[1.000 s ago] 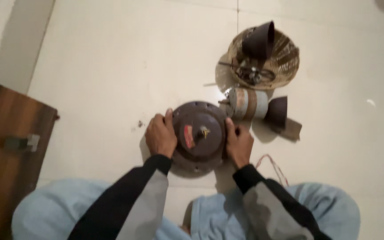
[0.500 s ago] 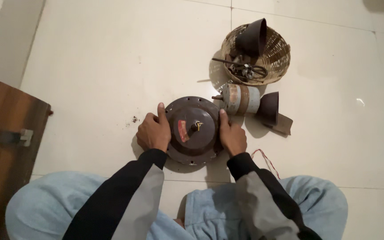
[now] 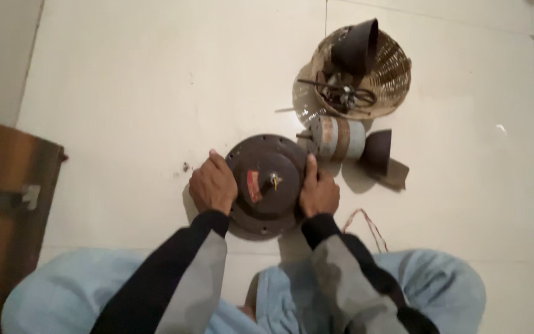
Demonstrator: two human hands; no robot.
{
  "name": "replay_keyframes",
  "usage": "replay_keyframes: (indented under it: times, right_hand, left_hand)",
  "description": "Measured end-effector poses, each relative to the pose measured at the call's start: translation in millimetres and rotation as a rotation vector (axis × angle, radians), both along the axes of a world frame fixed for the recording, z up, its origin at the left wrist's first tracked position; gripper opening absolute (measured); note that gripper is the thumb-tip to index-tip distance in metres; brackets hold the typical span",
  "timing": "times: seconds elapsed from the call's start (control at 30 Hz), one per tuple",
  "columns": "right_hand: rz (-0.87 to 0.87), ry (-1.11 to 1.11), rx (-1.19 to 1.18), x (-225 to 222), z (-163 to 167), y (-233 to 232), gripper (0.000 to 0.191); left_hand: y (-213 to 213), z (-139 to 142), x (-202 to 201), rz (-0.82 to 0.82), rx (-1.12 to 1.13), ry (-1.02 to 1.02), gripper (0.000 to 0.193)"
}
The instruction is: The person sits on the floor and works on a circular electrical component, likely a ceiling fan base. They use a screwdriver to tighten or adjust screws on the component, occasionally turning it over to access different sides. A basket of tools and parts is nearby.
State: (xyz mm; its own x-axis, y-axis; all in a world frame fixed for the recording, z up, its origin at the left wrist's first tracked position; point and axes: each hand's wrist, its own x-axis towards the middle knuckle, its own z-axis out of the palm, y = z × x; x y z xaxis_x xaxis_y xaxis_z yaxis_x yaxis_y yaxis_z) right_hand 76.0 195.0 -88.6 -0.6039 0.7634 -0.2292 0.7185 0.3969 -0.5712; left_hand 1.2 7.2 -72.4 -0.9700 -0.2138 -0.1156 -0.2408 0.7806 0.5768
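Observation:
A round dark brown motor housing [image 3: 267, 185] with a short centre shaft and a red label lies flat on the pale tiled floor. My left hand [image 3: 212, 185] grips its left rim. On the right rim sits my right hand [image 3: 318, 190], fingers curled over the edge. Both sleeves are black and grey, and my light blue trousers fill the bottom of the view.
A cylindrical motor core [image 3: 336, 138] lies just beyond the housing, beside a dark cone-shaped cover [image 3: 378, 150]. Farther back, a woven basket [image 3: 390, 74] holds another dark cone and metal parts. Thin red wires [image 3: 366, 222] trail by my right knee. A wooden panel [image 3: 4, 204] stands at left.
The view has shifted a little; both hands stay on the housing's rim, and the housing lies in about the same spot on the floor.

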Motion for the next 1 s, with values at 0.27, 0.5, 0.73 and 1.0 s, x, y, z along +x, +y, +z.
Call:
replay_keyframes:
  times: [0.27, 0.5, 0.73, 1.0]
  right_hand:
    - [0.101, -0.064, -0.006, -5, -8, 10, 0.079]
    - [0.108, -0.177, -0.129, -29, -15, 31, 0.085]
    - [0.023, -0.205, -0.096, -52, -19, 27, 0.079]
    - [0.185, -0.144, 0.017, -60, -21, 36, 0.059]
  left_hand:
    - [4, 20, -4, -0.024, -0.059, -0.025, 0.059]
    - [15, 32, -26, -0.116, 0.007, -0.02, 0.052]
    - [28, 19, -51, -0.114, 0.01, -0.11, 0.049]
    - [24, 5, -53, -0.131, 0.041, -0.136, 0.057]
